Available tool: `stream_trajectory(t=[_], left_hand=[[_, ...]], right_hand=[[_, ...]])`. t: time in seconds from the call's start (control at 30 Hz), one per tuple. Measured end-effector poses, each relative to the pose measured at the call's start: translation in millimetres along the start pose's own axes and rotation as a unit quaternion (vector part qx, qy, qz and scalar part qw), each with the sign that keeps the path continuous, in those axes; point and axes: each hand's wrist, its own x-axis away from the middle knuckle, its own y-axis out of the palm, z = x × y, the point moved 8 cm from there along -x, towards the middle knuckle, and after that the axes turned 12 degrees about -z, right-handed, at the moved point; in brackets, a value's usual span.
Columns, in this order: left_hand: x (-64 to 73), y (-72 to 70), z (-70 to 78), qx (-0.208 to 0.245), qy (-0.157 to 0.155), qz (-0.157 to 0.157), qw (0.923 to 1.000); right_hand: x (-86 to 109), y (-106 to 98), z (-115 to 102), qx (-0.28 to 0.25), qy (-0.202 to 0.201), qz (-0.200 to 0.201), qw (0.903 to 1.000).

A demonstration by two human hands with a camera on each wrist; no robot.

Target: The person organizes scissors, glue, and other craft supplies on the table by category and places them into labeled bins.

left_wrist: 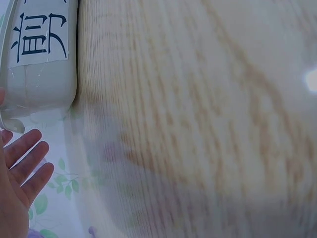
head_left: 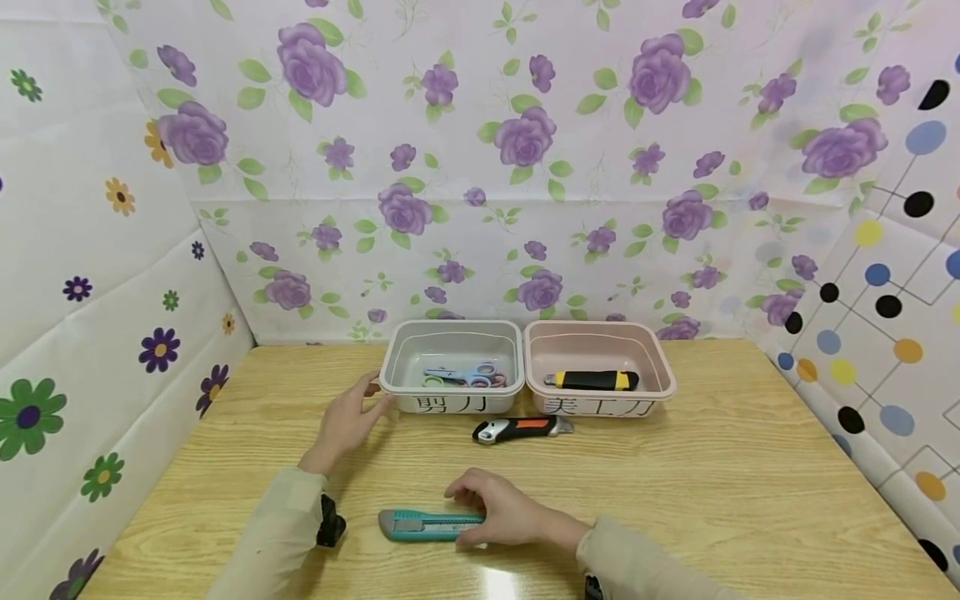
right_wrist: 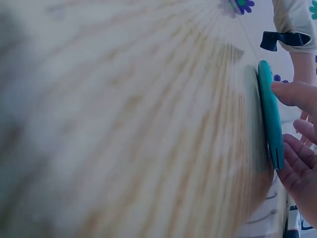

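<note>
A beige right sleeve enters at the lower edge of the head view. Surface: desk of light wood grain. Room: purple-flowered sheeting across the rear, patterned sheeting at both sides. Teal cutter: flat on the desk, lower centre of frame; long axis left to right, grey rounded end pointing left. Right grip: thumb and fingers about the cutter's right end; whether it is grasping cannot be told. Left grip: unclenched, grasping nothing, beside the grey bin at frame centre.
</note>
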Motion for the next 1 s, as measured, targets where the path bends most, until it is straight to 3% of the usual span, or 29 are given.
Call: stream_trajectory(t=[0.63, 0.83, 1.0], left_hand=[[-0.7, 0.4, -1.8, 0.000, 0.004, 0.000, 1.0000], [-0.8, 0.6, -1.7, 0.000, 0.008, 0.000, 1.0000], [-0.9, 1.0, -1.9, 0.001, 0.008, -0.001, 1.0000]], right_hand=[[-6.2, 6.2, 1.7, 0.051, 0.010, -0.041, 0.9978], [-5.7, 5.7, 3.6, 0.027, 0.014, -0.042, 0.9986], [-4.7, 2.8, 7.2, -0.034, 0.009, -0.032, 0.9989]])
